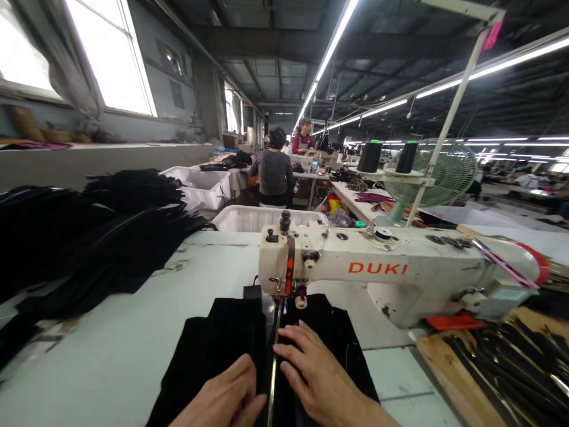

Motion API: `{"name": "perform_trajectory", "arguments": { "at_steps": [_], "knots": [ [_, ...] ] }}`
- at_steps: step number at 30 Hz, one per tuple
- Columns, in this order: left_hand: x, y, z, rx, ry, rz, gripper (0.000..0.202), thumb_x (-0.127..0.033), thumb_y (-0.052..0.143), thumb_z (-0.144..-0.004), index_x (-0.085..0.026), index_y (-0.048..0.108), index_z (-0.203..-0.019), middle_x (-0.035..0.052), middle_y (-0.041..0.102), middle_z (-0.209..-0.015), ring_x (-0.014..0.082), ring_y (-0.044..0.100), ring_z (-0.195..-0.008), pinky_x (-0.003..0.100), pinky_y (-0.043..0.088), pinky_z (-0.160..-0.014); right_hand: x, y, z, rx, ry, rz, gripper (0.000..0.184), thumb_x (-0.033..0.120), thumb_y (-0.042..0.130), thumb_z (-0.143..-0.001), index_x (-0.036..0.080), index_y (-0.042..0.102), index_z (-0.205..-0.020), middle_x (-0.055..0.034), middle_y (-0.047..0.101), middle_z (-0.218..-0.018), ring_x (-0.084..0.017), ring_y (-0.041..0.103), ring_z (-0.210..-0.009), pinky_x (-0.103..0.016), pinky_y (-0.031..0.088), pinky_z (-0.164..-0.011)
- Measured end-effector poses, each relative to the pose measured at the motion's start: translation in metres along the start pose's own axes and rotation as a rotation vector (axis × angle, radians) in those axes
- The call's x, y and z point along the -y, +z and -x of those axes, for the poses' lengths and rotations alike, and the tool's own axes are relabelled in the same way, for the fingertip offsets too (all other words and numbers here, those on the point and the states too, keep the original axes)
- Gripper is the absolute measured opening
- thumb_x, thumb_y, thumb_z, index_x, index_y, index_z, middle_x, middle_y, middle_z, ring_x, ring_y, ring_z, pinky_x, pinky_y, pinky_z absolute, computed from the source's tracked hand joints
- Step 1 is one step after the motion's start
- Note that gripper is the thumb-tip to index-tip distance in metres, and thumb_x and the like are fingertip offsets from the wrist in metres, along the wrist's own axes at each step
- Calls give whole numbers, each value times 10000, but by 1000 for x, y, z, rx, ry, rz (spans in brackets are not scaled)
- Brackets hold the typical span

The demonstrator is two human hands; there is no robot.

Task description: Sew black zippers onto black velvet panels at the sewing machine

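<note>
pale sewing table (111, 356), left hand (226, 397) and right hand (317, 373) flat, fingers spread, on black fabric (213, 344)

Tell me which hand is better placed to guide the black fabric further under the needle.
Probably the right hand: its fingers reach closest to the needle, flat on the black fabric beside the zipper. The left hand rests farther back.

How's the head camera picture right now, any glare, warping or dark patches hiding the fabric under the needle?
Head view: windows blown out white; ceiling tube lights glare in streaks; wide-angle bends the edges. The black fabric shows almost no texture, though both hands, left hand and right hand, and the sewing machine are evenly lit and sharp. The black pile looks smeared.
</note>
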State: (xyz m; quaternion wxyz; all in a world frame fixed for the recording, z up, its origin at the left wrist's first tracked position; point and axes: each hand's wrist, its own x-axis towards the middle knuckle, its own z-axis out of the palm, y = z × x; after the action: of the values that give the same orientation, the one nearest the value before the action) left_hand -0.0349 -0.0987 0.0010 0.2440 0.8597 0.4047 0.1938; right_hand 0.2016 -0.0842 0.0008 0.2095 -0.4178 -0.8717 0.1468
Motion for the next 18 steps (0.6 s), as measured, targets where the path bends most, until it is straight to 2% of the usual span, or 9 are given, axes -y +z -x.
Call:
{"name": "perform_trajectory", "arguments": {
  "at_steps": [2, 4, 5, 7, 9, 10, 13, 16, 18],
  "knots": [
    [3, -18, -7, 11, -17, 9, 174, -284, 468, -980, -252, 599, -870, 18, 648, -942, 175, 668, -823, 219, 537, -757, -1, -1, 1, 10, -1, -12, 305, 295, 501, -1019, 240, 625, -1293, -49, 587, -1382, -195, 487, -1332, -435, 281, -1195],
    [7, -39, -19, 45, 46, -54, 162, -203, 515, -955, -268, 633, -1045, 27, 645, -1177, 210, 638, -1073, 271, 496, -937, -1, -4, 0, 34, -7, -24, 307, 294, 519, -1014, 260, 621, -1302, -35, 597, -1373, -191, 496, -1322, -439, 270, -1198],
    [9, -50, -27, 108, 112, -103, 300, -146, 552, -924, -295, 619, -1176, 24, 589, -1338, 237, 552, -1244, 330, 419, -1059, -1, -6, 0, 44, -11, -31, 312, 283, 524, -1012, 270, 615, -1310, -29, 597, -1373, -189, 498, -1318, -442, 263, -1200],
    [11, -67, -45, 305, 243, -169, 512, -78, 609, -889, -349, 556, -1320, -1, 518, -1456, 243, 418, -1385, 429, 234, -1185, -1, -10, -1, 63, -23, -40, 333, 255, 524, -1007, 293, 601, -1328, -16, 597, -1371, -188, 501, -1311, -449, 252, -1202],
    [11, -78, -61, 421, 315, -182, 562, -69, 686, -857, -377, 563, -1311, -24, 579, -1392, 223, 457, -1356, 461, 127, -1209, 0, -13, -1, 80, -29, -36, 362, 235, 525, -1001, 311, 582, -1350, -9, 589, -1377, -190, 498, -1312, -455, 250, -1201],
    [10, -80, -67, 442, 333, -184, 552, -75, 727, -835, -378, 587, -1275, -31, 613, -1341, 220, 493, -1321, 465, 110, -1209, 0, -14, -1, 88, -30, -27, 372, 230, 527, -998, 315, 573, -1358, -9, 584, -1384, -191, 495, -1315, -456, 250, -1200],
    [8, -81, -77, 453, 361, -211, 492, -109, 826, -755, -354, 657, -1148, -12, 643, -1245, 261, 544, -1233, 481, 183, -1176, 1, -16, -1, 104, -37, 2, 381, 222, 529, -994, 315, 564, -1362, -10, 573, -1398, -185, 481, -1329, -447, 253, -1198],
    [7, -78, -81, 478, 376, -235, 613, -115, 914, -633, -327, 654, -1146, 27, 613, -1250, 312, 529, -1213, 500, 250, -1125, 2, -16, -2, 100, -47, 27, 370, 213, 541, -984, 301, 577, -1341, -16, 578, -1386, -186, 478, -1328, -444, 261, -1194],
    [7, -77, -84, 518, 390, -233, 628, -90, 930, -589, -310, 647, -1104, 16, 623, -1235, 309, 514, -1230, 479, 255, -1114, 2, -15, -3, 94, -46, 28, 375, 199, 561, -971, 295, 583, -1332, -21, 584, -1374, -195, 487, -1316, -451, 269, -1189]
  ]
}}
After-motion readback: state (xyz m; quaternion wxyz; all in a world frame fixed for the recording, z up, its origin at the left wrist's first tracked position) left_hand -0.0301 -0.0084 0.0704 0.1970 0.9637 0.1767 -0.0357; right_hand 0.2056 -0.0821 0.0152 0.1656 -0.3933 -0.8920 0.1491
